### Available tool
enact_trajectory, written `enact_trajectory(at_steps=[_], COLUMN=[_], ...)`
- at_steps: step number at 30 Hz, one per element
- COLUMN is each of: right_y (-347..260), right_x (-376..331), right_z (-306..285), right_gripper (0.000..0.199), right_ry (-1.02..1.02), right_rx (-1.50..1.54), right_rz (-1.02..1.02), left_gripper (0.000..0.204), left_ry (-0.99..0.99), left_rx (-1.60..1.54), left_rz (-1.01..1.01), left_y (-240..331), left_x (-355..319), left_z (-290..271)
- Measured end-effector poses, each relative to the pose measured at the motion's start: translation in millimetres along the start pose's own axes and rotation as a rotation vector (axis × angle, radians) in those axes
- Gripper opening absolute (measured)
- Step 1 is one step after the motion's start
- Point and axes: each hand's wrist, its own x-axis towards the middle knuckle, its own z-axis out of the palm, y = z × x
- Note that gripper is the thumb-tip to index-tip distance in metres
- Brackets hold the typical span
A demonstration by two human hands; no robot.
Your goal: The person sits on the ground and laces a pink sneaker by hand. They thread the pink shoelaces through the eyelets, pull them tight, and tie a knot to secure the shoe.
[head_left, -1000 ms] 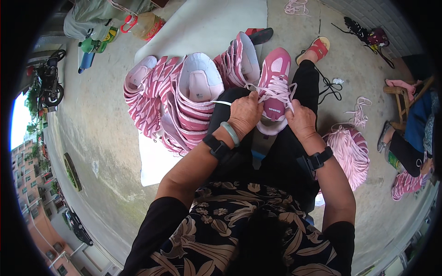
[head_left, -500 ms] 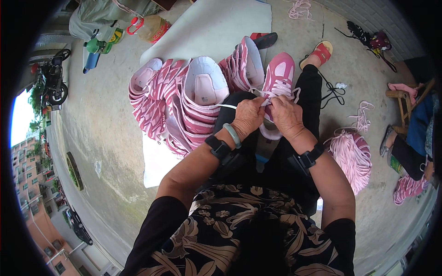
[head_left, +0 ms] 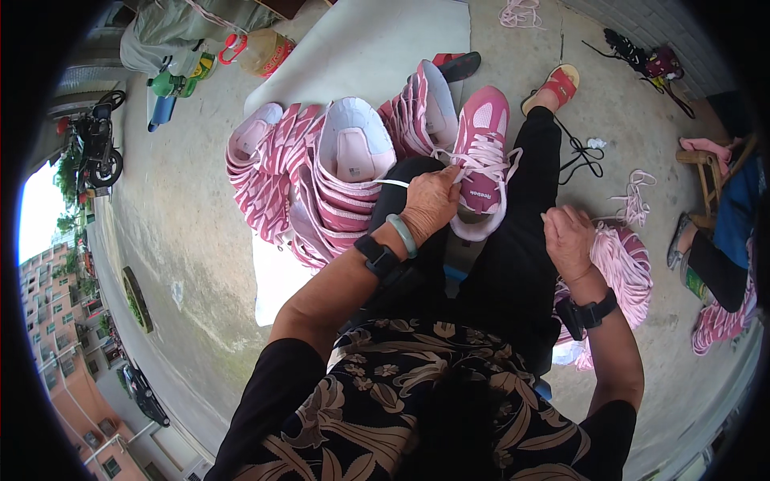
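Observation:
A pink sneaker with pale pink laces lies on my lap, toe pointing away. My left hand pinches a lace end at the shoe's near side; a green bangle and a dark watch sit on that wrist. My right hand has come off the shoe and rests on top of a bundle of pink laces beside my right thigh, fingers curled on the strands. Whether it grips one I cannot tell.
Stacked pink shoe uppers lie on a white sheet to my left. A red sandal is on my foot. Another person sits at the right by a wooden stool. Bottles and a motorbike stand at the far left.
My right hand left the sneaker's laces and moved right and down to the lace bundle. My left hand stayed at the shoe, still holding a lace.

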Motion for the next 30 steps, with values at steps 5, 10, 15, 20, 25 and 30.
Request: enact_trajectory(at_steps=[5, 10, 15, 20, 25, 30], right_y=[-8, -46, -58, -45, 22, 61], right_x=[-9, 47, 72, 48, -73, -173], right_z=[6, 66, 87, 65, -19, -68], right_gripper=[0.008, 0.013, 0.014, 0.012, 0.008, 0.006], right_ry=[-0.061, -0.11, -0.172, -0.118, -0.185, -0.132], right_rx=[0.167, 0.04, -0.063, -0.036, -0.012, 0.15], right_rz=[0.084, -0.028, -0.122, -0.213, 0.247, 0.472], left_gripper=[0.026, 0.026, 0.027, 0.03, 0.032, 0.031], left_ry=[0.026, 0.032, 0.052, 0.032, 0.025, -0.025], left_rx=[-0.073, -0.047, -0.042, 0.034, 0.056, 0.091], left_rz=[-0.007, -0.015, -0.004, -0.045, -0.012, -0.036], left_y=[-3, -3, -2, -2, -4, 5], left_x=[1, 2, 3, 1, -1, -2], left_z=[1, 1, 2, 4, 6, 6])
